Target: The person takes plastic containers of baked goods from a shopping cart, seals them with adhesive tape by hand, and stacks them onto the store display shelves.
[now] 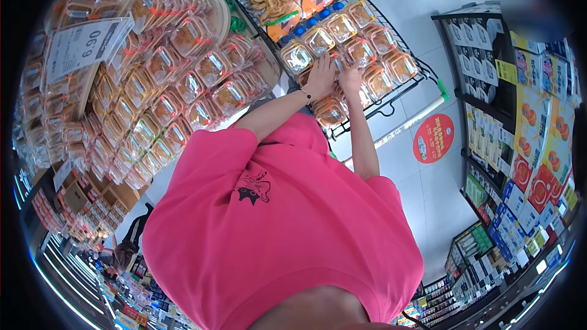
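Observation:
My left hand (320,77), with a dark bracelet at the wrist, lies over clear packs of brown baked goods in a black wire cart (400,95). Its fingers are stretched out over the packs. Just right of it, my right hand (350,79) has its fingers closed at the edge of a clear pack; the fingertips are partly hidden. Rows of similar packs surround both hands, among them one pack (298,57) to the left and another (401,67) to the right. Bags of twisted snacks (267,3) lie farther up in the cart.
A large sloping display of wrapped baked goods (165,107) stands on the left, with a price sign (88,47). Shelves and stacked boxes (538,140) line the right side. A round red sticker (433,139) is on the tiled floor. A person in dark clothes (129,241) is at the lower left.

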Demonstrator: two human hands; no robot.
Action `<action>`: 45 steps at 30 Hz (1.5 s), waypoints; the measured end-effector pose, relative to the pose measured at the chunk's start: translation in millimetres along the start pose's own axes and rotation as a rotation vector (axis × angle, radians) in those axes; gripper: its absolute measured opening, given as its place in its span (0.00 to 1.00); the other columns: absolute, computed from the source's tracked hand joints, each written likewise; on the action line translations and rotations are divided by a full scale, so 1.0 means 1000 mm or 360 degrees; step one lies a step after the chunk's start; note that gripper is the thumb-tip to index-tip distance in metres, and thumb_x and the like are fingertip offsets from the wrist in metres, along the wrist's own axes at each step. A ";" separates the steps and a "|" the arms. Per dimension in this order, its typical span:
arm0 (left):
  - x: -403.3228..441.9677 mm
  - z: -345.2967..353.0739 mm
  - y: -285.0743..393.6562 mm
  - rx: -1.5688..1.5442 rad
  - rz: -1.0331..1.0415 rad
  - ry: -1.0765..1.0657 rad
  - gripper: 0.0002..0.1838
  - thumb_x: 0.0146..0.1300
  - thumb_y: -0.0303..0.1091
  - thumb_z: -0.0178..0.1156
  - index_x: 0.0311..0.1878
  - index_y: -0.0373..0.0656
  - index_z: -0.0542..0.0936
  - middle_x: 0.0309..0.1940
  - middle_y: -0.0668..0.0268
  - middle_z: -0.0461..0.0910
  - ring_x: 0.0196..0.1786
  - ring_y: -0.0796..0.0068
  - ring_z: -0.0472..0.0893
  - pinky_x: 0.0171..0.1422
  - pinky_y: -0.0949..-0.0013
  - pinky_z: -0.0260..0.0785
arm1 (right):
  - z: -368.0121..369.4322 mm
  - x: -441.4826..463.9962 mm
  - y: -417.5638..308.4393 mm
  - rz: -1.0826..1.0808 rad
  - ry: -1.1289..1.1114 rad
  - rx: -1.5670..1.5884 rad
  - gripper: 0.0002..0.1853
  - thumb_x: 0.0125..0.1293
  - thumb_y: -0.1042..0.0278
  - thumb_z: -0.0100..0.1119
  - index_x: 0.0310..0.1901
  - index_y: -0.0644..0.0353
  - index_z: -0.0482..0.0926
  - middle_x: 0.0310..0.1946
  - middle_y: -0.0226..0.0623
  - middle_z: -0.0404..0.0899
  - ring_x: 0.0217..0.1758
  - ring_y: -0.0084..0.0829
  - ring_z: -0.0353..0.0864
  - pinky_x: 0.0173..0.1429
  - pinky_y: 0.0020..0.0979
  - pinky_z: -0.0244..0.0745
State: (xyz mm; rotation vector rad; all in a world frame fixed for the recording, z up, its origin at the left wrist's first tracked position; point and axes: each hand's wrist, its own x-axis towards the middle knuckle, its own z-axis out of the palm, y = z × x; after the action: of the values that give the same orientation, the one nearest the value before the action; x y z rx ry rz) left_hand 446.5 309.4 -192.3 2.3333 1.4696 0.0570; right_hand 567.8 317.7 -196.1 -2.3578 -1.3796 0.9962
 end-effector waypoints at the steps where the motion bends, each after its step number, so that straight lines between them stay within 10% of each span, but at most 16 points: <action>1: 0.000 0.000 -0.001 0.0001 -0.0005 0.0000 0.34 0.45 0.39 0.66 0.53 0.30 0.65 0.63 0.39 0.59 0.64 0.45 0.63 0.65 0.54 0.56 | 0.002 0.000 0.001 -0.0013 -0.0024 -0.0019 0.24 0.52 0.74 0.50 0.53 0.72 0.64 0.56 0.71 0.64 0.54 0.67 0.70 0.59 0.52 0.68; 14: 0.002 -0.005 -0.024 -0.0182 0.0125 -0.0017 0.33 0.39 0.32 0.69 0.51 0.34 0.68 0.56 0.44 0.66 0.62 0.47 0.64 0.67 0.54 0.56 | 0.007 -0.022 -0.001 0.0049 -0.0149 0.0039 0.23 0.56 0.66 0.55 0.54 0.65 0.67 0.40 0.61 0.79 0.48 0.58 0.78 0.52 0.51 0.71; 21: -0.015 -0.035 -0.034 -0.0473 0.0087 0.0128 0.32 0.38 0.34 0.70 0.49 0.38 0.69 0.50 0.53 0.69 0.57 0.52 0.68 0.61 0.55 0.61 | 0.005 -0.020 0.003 -0.0213 0.0170 0.0013 0.15 0.55 0.61 0.62 0.38 0.65 0.77 0.33 0.46 0.82 0.38 0.44 0.82 0.47 0.40 0.75; 29: -0.066 -0.088 -0.036 -0.0655 0.0048 0.0313 0.24 0.39 0.37 0.70 0.41 0.41 0.72 0.46 0.56 0.72 0.53 0.55 0.70 0.58 0.57 0.62 | -0.017 -0.051 -0.024 0.0004 -0.0473 0.1110 0.18 0.60 0.72 0.63 0.49 0.67 0.71 0.35 0.38 0.79 0.34 0.23 0.78 0.37 0.24 0.74; 45: -0.163 -0.150 -0.062 -0.0734 -0.0057 0.0068 0.27 0.41 0.35 0.69 0.45 0.42 0.69 0.49 0.58 0.69 0.58 0.55 0.69 0.61 0.57 0.59 | -0.019 -0.126 -0.081 -0.0267 -0.0897 0.1010 0.20 0.63 0.70 0.59 0.55 0.65 0.70 0.32 0.32 0.79 0.31 0.17 0.72 0.34 0.19 0.67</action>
State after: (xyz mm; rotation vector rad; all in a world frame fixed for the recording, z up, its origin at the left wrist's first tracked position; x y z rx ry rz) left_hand 284.7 234.1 -46.9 1.9417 1.3456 0.3951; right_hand 484.0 257.0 -85.9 -1.5339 -1.1435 1.8060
